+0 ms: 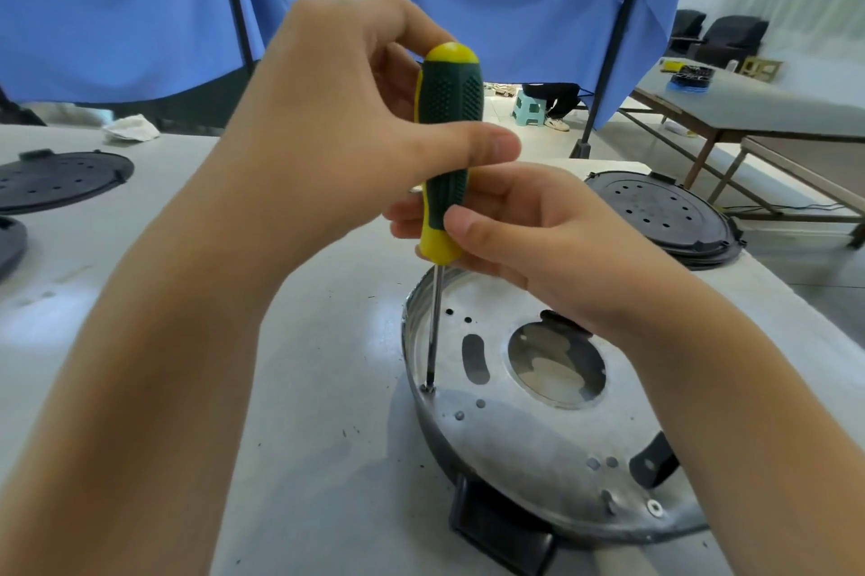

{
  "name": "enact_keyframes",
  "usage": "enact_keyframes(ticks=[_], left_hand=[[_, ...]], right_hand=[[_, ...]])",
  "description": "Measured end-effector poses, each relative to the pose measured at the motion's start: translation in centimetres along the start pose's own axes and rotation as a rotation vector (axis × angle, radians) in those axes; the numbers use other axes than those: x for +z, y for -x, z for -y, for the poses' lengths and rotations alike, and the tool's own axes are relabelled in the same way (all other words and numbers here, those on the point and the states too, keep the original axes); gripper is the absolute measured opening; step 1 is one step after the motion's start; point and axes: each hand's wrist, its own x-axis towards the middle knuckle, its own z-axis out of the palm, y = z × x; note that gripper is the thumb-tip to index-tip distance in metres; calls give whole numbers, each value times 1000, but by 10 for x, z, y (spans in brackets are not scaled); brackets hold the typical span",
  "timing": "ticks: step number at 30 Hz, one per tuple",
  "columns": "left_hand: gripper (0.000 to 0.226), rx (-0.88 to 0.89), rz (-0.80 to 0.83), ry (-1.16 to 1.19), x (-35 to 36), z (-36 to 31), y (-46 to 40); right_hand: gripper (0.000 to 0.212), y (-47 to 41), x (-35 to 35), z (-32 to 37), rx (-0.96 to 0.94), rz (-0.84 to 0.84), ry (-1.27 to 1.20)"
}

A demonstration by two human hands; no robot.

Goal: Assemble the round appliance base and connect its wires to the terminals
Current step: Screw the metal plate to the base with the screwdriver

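A round metal appliance base [529,449] lies on the white table, with a large centre hole, several small holes and black plastic tabs at its near rim. A green and yellow screwdriver [447,144] stands upright, its tip on a screw [427,388] at the base's left inner edge. My left hand [337,130] grips the upper handle. My right hand [519,229] holds the lower yellow part of the handle from the right, its wrist above the base. No wires are visible.
A black round perforated cover [664,219] lies at the table's far right corner. Another black cover [61,177] and part of a dark disc [9,243] lie at the far left, a white rag [133,128] behind. Blue curtains hang beyond; a second table [749,107] stands right.
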Motion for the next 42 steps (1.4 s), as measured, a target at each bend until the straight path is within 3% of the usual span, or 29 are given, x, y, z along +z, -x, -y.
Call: enact_keyframes(ticks=[3,7,10,12,15,17,19,21,24,27,33,36,39,42], left_hand=[[50,23,110,91,-6,1,0],[63,-12,308,283,-15,4,2],[72,-68,360,309,-13,2,2],[70,-96,303,292,-6,-2,1],[51,-128,95,286,12,-10,3],[34,-139,-63,282,24,-14,4],[31,-120,-128,293,29,-16,2],[36,-123,-48,505,27,-15,-1],[44,-116,284,930,23,-12,-3],[44,-113,407,1050,26,-7,-5],[34,-147,266,931,25,3,-11],[31,-162,55,648,26,1,-11],[31,-49,-223,240,34,-6,-7],[39,2,-310,167,40,-13,-4]], right_hand=[[29,0,-3,0,-40,-27,26],[58,-1,0,0,-104,-108,124],[59,-2,3,-1,-152,-169,207],[56,-3,5,-1,-168,-196,237],[42,-5,9,-1,-172,-218,305],[40,-5,10,-2,-133,-221,344],[38,-4,10,-3,-57,-191,341],[39,-3,9,-3,27,-122,320],[22,-1,9,-3,79,41,265],[20,3,7,0,105,157,179],[27,5,-2,-1,133,215,73],[25,1,-1,-3,112,111,137],[23,-1,2,-4,63,38,257],[27,0,5,-2,33,-4,321]])
